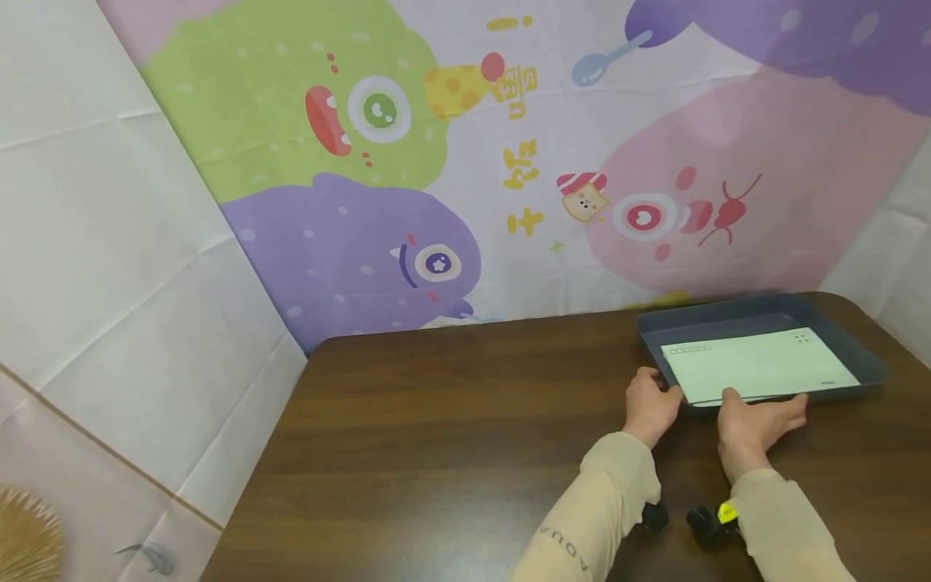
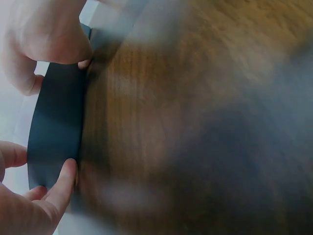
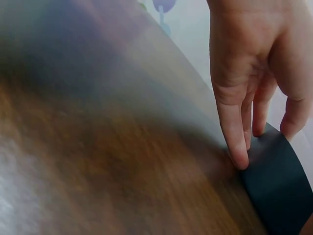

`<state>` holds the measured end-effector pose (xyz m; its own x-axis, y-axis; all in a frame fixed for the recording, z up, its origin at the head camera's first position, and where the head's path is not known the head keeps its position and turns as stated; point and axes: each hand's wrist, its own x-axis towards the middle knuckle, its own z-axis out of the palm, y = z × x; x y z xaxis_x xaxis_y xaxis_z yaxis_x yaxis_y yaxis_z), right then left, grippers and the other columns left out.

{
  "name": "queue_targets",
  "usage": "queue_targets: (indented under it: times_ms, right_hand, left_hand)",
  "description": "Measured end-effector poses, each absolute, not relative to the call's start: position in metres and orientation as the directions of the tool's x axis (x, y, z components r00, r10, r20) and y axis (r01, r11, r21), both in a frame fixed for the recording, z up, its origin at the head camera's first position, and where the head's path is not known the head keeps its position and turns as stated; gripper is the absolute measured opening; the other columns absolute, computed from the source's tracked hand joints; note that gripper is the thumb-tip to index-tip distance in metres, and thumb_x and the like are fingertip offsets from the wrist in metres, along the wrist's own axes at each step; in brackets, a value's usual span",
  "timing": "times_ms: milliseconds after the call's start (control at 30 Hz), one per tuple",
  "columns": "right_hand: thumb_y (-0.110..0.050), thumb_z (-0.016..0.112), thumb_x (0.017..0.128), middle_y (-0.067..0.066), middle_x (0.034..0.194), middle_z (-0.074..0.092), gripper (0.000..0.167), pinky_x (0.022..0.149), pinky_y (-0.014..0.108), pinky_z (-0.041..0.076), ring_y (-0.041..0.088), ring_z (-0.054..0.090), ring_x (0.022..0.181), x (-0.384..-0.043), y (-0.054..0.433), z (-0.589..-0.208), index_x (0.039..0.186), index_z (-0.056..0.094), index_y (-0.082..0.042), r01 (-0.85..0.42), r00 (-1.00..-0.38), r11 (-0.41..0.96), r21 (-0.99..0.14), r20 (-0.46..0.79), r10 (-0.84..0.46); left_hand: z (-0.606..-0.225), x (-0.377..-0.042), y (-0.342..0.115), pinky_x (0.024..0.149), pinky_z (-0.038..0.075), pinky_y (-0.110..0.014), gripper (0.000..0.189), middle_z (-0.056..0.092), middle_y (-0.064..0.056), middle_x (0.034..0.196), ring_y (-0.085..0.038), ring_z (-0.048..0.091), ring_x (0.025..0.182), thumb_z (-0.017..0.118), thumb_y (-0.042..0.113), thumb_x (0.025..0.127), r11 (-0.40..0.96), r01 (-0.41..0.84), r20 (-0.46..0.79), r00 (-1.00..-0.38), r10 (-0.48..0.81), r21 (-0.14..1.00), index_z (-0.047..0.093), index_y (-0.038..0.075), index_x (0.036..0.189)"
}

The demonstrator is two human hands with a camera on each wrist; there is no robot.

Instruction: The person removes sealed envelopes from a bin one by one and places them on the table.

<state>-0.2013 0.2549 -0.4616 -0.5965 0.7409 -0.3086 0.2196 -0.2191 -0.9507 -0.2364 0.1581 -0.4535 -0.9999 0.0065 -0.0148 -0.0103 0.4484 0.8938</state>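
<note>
A dark blue-grey tray (image 1: 771,311) sits at the right end of the wooden table. Inside it lies a pale envelope (image 1: 756,364) with small printed boxes in two corners, apparently with another sheet under it. My left hand (image 1: 650,406) grips the tray's near left corner, thumb at the rim. To its right, my right hand (image 1: 752,427) holds the near edge, thumb over the rim by the envelope. The right wrist view shows fingertips (image 3: 238,159) against the outside of the tray wall (image 3: 276,183). Both hands flank the wall (image 2: 55,117) in the left wrist view.
Brown tabletop (image 1: 436,436) stretches left of the tray. A cartoon-printed cloth (image 1: 538,267) hangs behind the table, and a white sheet (image 1: 145,242) hangs at the left. Black wrist devices (image 1: 704,525) sit at the sleeves. Something straw-coloured (image 1: 29,537) shows at lower left.
</note>
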Motion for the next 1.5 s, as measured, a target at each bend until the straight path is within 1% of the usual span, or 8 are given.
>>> queue_targets:
  times_ms: [133,267,333,467,733,1033,1233,1500]
  right_hand:
    - [-0.018,0.048,0.089,-0.002,0.147,-0.024,0.086,0.111,0.027,0.005,0.011,-0.013,0.137,-0.197,0.249,-0.462,0.141,-0.021,-0.025,0.223,-0.598,-0.228,-0.948,-0.318,0.736]
    - [-0.018,0.048,0.089,-0.001,0.146,-0.025,0.086,0.111,0.027,0.006,0.012,-0.013,0.137,-0.194,0.245,-0.462,0.141,-0.019,-0.025,0.226,-0.591,-0.239,-0.944,-0.328,0.737]
    - [-0.017,0.049,0.088,-0.001,0.147,-0.021,0.085,0.11,0.026,0.007,0.012,-0.009,0.137,-0.193,0.242,-0.462,0.141,-0.018,-0.025,0.223,-0.584,-0.24,-0.945,-0.326,0.744]
    - [-0.018,0.049,0.089,-0.003,0.146,-0.02,0.085,0.11,0.026,0.008,0.012,-0.006,0.137,-0.192,0.239,-0.463,0.141,-0.018,-0.027,0.228,-0.58,-0.246,-0.942,-0.335,0.743]
    - [-0.02,0.048,0.089,-0.002,0.145,-0.029,0.085,0.11,0.028,0.005,0.01,-0.018,0.135,-0.185,0.235,-0.465,0.14,-0.02,-0.027,0.247,-0.592,-0.234,-0.941,-0.337,0.732]
    - [-0.017,0.047,0.089,0.002,0.146,-0.023,0.084,0.11,0.026,0.0,0.012,-0.016,0.136,-0.182,0.23,-0.467,0.141,-0.019,-0.024,0.235,-0.59,-0.193,-0.953,-0.298,0.75]
    - [-0.015,0.048,0.088,0.006,0.145,-0.018,0.085,0.11,0.025,-0.001,0.015,-0.013,0.136,-0.178,0.226,-0.47,0.142,-0.018,-0.021,0.232,-0.589,-0.157,-0.96,-0.267,0.763]
    - [-0.015,0.047,0.088,0.01,0.144,-0.017,0.086,0.11,0.027,-0.002,0.019,-0.014,0.135,-0.173,0.223,-0.471,0.141,-0.021,-0.017,0.251,-0.614,-0.101,-0.963,-0.239,0.752]
  left_hand:
    - [-0.456,-0.234,0.152,0.069,0.043,-0.021,0.031,0.058,0.001,0.08,-0.011,0.054,0.076,0.065,0.013,0.075,0.439,-0.014,-0.018,-1.0,0.004,0.898,0.06,0.005,0.104]
    - [-0.457,-0.23,0.149,0.074,0.044,-0.022,0.034,0.061,-0.001,0.086,-0.012,0.056,0.082,0.065,0.014,0.075,0.435,-0.029,-0.031,-1.0,-0.002,0.9,0.06,0.005,0.108]
    - [-0.455,-0.228,0.147,0.075,0.044,-0.023,0.035,0.062,-0.002,0.087,-0.013,0.057,0.085,0.065,0.014,0.075,0.431,-0.041,-0.038,-0.999,-0.016,0.901,0.061,0.005,0.108]
    - [-0.453,-0.226,0.145,0.076,0.045,-0.024,0.035,0.063,-0.002,0.088,-0.014,0.057,0.086,0.066,0.013,0.074,0.417,-0.065,-0.058,-0.998,-0.03,0.907,0.062,0.005,0.108]
    - [-0.456,-0.222,0.14,0.075,0.045,-0.024,0.041,0.062,-0.002,0.09,-0.013,0.056,0.085,0.07,0.013,0.07,0.402,-0.076,-0.082,-0.997,-0.001,0.913,0.061,0.005,0.11]
    - [-0.46,-0.221,0.132,0.074,0.045,-0.022,0.049,0.063,-0.002,0.094,-0.01,0.056,0.087,0.072,0.013,0.066,0.361,-0.058,-0.077,-0.996,0.038,0.931,0.06,0.006,0.114]
    - [-0.463,-0.221,0.129,0.074,0.044,-0.022,0.051,0.063,0.001,0.093,-0.011,0.057,0.088,0.07,0.007,0.064,0.326,-0.078,-0.089,-0.996,0.021,0.942,0.062,0.008,0.114]
    - [-0.462,-0.217,0.125,0.074,0.044,-0.022,0.051,0.064,-0.001,0.093,-0.012,0.057,0.088,0.07,0.006,0.063,0.299,-0.085,-0.094,-0.995,0.017,0.95,0.062,0.005,0.113]
